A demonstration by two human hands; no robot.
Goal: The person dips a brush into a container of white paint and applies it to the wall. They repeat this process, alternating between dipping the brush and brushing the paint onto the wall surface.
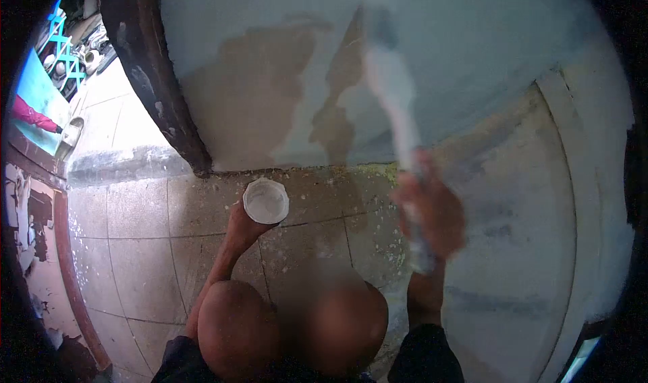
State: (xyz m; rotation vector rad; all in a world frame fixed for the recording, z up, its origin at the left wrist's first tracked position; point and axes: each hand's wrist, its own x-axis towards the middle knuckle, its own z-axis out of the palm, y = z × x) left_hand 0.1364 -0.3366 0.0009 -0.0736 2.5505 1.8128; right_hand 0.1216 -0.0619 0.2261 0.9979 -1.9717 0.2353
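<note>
My left hand (246, 229) is wrapped round a small white tub (266, 201), held low over the floor tiles near the foot of the wall. White paint or a similar pale liquid shows inside it. My right hand (434, 211), smeared by motion, grips the lower part of a long white-handled paintbrush (395, 89). The brush points up, its dark head overlapping the wall (459, 52) in this view. Pale blue-white coating covers much of that wall, with bare brownish patches (250, 89) left of the brush. My bent knees are below, between my arms.
A dark, worn door frame (152, 65) borders the wall on the left. Through the bright doorway are a turquoise rack (62, 45) with shoes and a pink sleeve-like shape (34, 115). Speckled floor tiles (138, 211) lie underneath. A peeling panel (37, 241) stands far left.
</note>
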